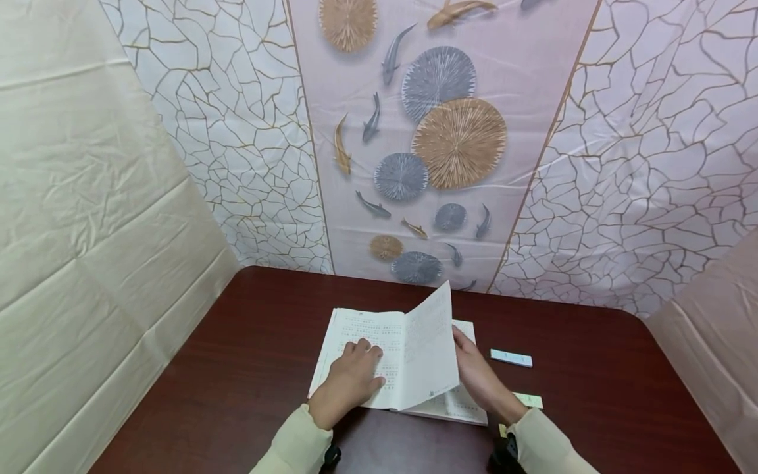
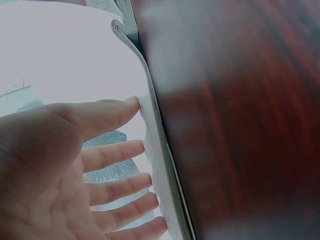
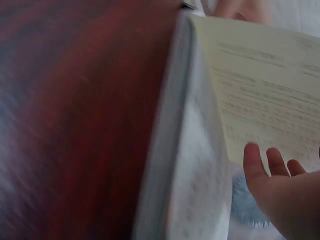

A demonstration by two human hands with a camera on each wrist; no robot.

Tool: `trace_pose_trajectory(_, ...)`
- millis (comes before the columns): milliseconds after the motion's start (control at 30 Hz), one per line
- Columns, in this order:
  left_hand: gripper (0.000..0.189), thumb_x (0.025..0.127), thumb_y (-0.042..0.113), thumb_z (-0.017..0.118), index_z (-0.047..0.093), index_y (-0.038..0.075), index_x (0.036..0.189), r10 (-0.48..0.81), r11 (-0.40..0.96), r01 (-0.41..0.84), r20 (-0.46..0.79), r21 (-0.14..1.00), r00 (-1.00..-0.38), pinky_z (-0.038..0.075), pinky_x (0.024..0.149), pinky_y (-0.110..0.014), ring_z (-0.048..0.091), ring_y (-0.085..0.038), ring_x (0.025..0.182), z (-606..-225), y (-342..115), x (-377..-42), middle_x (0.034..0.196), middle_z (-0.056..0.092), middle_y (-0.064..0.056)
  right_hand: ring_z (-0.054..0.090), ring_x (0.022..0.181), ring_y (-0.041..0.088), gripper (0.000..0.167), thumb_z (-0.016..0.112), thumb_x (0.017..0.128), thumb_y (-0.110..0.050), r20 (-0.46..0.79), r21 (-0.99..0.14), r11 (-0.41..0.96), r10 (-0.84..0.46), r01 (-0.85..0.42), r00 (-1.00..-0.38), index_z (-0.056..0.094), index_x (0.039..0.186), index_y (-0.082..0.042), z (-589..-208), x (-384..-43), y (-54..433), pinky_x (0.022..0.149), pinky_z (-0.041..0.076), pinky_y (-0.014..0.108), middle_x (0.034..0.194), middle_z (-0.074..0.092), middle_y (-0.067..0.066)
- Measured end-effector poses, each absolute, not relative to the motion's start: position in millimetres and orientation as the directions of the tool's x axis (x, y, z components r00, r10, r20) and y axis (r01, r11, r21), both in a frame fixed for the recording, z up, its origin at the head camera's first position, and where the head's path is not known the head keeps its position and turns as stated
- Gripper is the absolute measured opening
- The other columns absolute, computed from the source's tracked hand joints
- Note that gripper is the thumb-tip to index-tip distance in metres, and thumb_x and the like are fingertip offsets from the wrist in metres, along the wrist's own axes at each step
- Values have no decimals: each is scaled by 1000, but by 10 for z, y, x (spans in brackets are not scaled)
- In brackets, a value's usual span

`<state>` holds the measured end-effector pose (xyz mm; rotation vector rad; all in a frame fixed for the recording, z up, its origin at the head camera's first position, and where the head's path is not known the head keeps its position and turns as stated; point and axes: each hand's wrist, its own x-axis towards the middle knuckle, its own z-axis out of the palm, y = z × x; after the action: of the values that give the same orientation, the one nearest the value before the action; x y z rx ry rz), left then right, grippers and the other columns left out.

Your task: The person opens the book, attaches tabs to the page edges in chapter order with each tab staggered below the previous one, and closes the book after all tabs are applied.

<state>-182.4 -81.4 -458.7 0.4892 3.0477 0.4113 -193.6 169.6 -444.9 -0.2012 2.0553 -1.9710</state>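
An open book (image 1: pixel 367 322) with printed pages lies on the dark wooden table, its spine towards the middle. My left hand (image 1: pixel 351 376) rests on the left page with fingers spread; in the left wrist view the thumb and fingertips of that hand (image 2: pixel 110 165) touch the paper near the book's lower edge. A page (image 1: pixel 431 349) stands raised from the right half, slanting upward. Behind its right edge is my right hand (image 1: pixel 480 374), its fingertips partly hidden by the page. The right wrist view shows the fingers of this hand (image 3: pixel 253 160) extended against or close to the raised page (image 3: pixel 270 90).
Right of the book lie a light blue strip (image 1: pixel 511 357), a pale green strip (image 1: pixel 530 400) and a yellow strip (image 1: pixel 502 430), the latter two partly covered by the right arm. Beyond the reddish-brown table (image 1: pixel 237 368) hangs a patterned cloth (image 1: pixel 414 131).
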Motion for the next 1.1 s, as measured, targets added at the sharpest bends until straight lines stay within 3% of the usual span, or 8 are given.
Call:
trace_pose_trajectory(100,40,89,26,84,71,9,123,315,913,308,20,267,-949,57,75,-48,57,-35,112,-4583,-814,-1823,125,62,-14,62,127,28,63,44,115,-35,-83,-984,176,-295,31,-952,24,167,-6,-4491,-1894,1607,103,52,41,161,43,21)
trace_pose_trajectory(233,40,89,26,84,71,9,123,313,911,307,25,274,-950,57,75,-48,57,-35,111,-4578,-814,-1814,124,62,-14,42,149,38,64,40,115,-41,-88,-955,296,-318,-11,-944,28,166,-5,-4525,-1879,1497,118,37,58,163,41,20)
trace_pose_trajectory(367,41,88,27,85,72,10,123,309,913,307,35,270,-950,57,75,-49,58,-35,112,-4576,-816,-1808,125,62,-13,29,156,41,61,37,116,-38,-109,-939,343,-367,-26,-924,28,166,-3,-4554,-1874,1415,121,29,63,166,36,21)
trace_pose_trajectory(667,41,90,28,84,73,10,124,346,885,346,57,311,-937,57,79,-50,60,-35,112,-4595,-896,-1825,125,64,-13,49,137,39,42,43,116,-32,-86,-876,456,-467,-156,-880,56,142,-3,-4576,-1911,1362,110,41,60,143,58,17)
trace_pose_trajectory(800,29,92,20,79,76,9,118,351,817,355,97,454,-931,57,84,-51,65,-34,112,-4618,-1032,-1938,122,69,-13,43,136,35,40,44,115,-33,-110,-857,489,-480,-161,-870,58,144,-9,-4583,-1917,1374,110,40,59,145,56,12)
trace_pose_trajectory(967,17,100,9,70,80,8,113,217,650,287,190,703,-957,58,90,-47,73,-27,107,-4605,-1248,-2090,114,77,-9,39,140,37,42,43,116,-31,-121,-853,492,-510,-174,-852,56,148,-8,-4597,-1930,1393,114,36,61,150,54,13)
trace_pose_trajectory(1033,16,104,13,67,81,8,111,163,589,259,201,766,-966,60,85,-42,75,-22,97,-4566,-1312,-2135,107,79,-7,38,141,38,42,42,116,-30,-118,-851,490,-528,-188,-841,55,148,-7,-4599,-1936,1403,115,34,62,150,53,14)
trace_pose_trajectory(1100,23,108,21,63,81,7,100,131,536,225,183,813,-974,58,73,-35,73,-16,79,-4503,-1359,-2177,91,78,-4,36,142,39,42,42,116,-29,-110,-846,491,-543,-208,-833,54,149,-7,-4592,-1938,1410,115,32,63,151,52,15)
